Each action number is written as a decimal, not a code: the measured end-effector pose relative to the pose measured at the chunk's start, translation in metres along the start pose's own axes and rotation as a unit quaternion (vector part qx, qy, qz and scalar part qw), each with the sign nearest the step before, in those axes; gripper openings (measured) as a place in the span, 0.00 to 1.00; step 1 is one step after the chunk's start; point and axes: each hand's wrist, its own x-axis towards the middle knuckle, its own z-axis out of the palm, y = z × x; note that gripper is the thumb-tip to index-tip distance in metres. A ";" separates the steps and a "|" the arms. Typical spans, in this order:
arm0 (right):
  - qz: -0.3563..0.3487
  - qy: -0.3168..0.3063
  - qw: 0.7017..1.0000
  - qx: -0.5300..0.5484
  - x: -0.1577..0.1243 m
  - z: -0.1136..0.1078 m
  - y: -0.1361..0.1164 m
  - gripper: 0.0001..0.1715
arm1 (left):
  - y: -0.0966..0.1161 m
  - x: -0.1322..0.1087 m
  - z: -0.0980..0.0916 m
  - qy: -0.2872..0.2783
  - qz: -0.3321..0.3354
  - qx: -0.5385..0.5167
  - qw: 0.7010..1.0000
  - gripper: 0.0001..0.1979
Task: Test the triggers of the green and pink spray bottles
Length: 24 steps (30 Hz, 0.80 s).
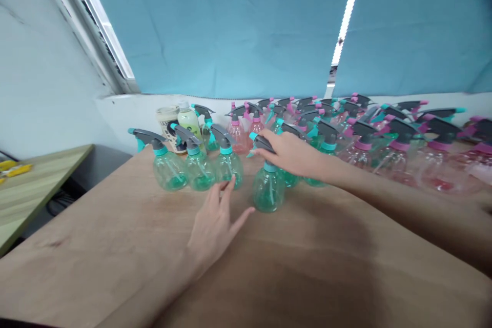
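Note:
My right hand [290, 155] is closed over the grey and teal spray head of a green spray bottle [268, 190] that stands upright on the brown table [115, 266]. My left hand [215, 223] lies open just left of that bottle, fingers spread toward its base and not touching it. Three more green spray bottles [198, 166] stand in a row to the left.
Several pink and green spray bottles [384, 138] crowd the table's far right side. A white cup [167, 119] and a pale drink bottle [189, 119] stand behind the row. A second wooden table [34, 184] is at the left. Blue blinds [230, 25] hang behind.

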 end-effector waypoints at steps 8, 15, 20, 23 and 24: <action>-0.004 -0.025 1.000 -0.010 -0.055 -0.020 -0.009 0.21 | 0.065 -0.004 0.015 -0.140 -0.091 -0.126 0.978 0.41; -0.008 -0.088 0.992 0.086 -0.100 -0.050 0.021 0.26 | 0.101 0.004 0.021 -0.143 -0.032 -0.219 0.965 0.39; 0.002 -0.135 0.964 0.227 -0.136 -0.062 0.061 0.42 | 0.114 0.010 0.029 -0.159 -0.018 -0.247 0.956 0.40; 0.003 -0.117 0.961 0.251 -0.154 -0.055 0.081 0.50 | 0.126 0.016 0.035 -0.159 -0.017 -0.255 0.954 0.39; 0.007 -0.111 0.961 0.255 -0.159 -0.051 0.086 0.51 | 0.131 0.018 0.038 -0.157 -0.014 -0.254 0.954 0.38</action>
